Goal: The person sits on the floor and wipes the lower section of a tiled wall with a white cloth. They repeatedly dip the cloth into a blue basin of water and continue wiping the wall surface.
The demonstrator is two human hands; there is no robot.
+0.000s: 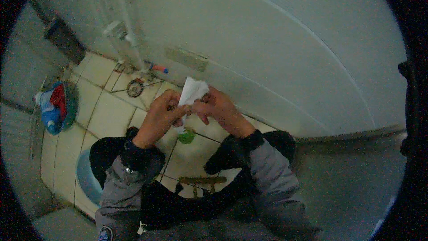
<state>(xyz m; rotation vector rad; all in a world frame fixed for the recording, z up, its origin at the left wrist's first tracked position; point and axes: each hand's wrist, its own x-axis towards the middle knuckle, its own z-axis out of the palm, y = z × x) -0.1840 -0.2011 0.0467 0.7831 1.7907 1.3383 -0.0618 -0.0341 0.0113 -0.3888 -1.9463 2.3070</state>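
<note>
In front of me, both hands hold a crumpled white sheet, seemingly paper or tissue. My left hand pinches its left edge, with the thumb reaching across toward the other hand. From the right, my right hand grips the sheet with bent fingers. A smaller white end shows below the left fingers. Beneath the hands is a round green object; the dim picture does not settle what it is.
A floor drain sits in the pale tiles. At left is a basin with blue and red items; a light-blue tub is beside my left knee. A pipe runs along the wall. A wooden stool shows between my legs.
</note>
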